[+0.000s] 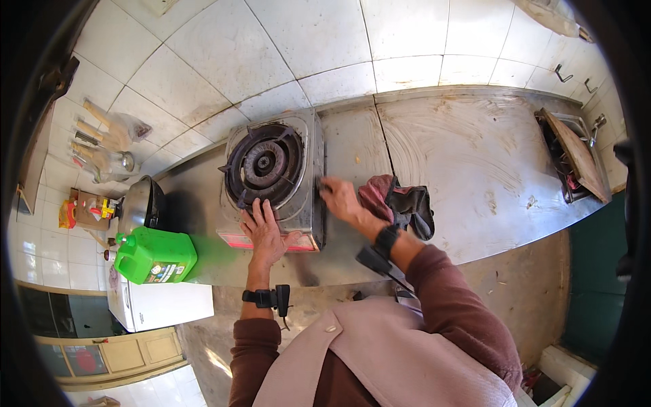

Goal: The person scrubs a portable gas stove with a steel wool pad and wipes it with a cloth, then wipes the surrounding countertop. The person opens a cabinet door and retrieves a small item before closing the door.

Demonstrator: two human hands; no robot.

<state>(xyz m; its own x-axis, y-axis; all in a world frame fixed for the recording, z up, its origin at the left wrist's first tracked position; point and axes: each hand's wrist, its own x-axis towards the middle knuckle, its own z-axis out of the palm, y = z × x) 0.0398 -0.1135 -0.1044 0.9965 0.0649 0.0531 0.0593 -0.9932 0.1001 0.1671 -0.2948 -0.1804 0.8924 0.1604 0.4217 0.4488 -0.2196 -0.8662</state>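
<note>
A single-burner gas stove (pixel 269 173) with a black pan support stands on the metal countertop (pixel 351 142). My left hand (pixel 265 231) rests on the stove's near edge beside the burner ring, fingers apart, holding nothing. At the stove's right side is my right hand (pixel 342 197), fingers bent and slightly blurred; a small dark thing shows at its fingertips, too unclear to name. Just right of that hand lies a crumpled cloth (pixel 379 196), reddish and dark grey, partly behind my forearm.
On the left stand a green plastic jug (pixel 157 254) and a wok (pixel 140 203). Utensils (pixel 101 145) hang on the tiled wall. A wooden board (pixel 577 155) leans over the sink (pixel 602 168) at the far right. Streaky smears mark the countertop's right part.
</note>
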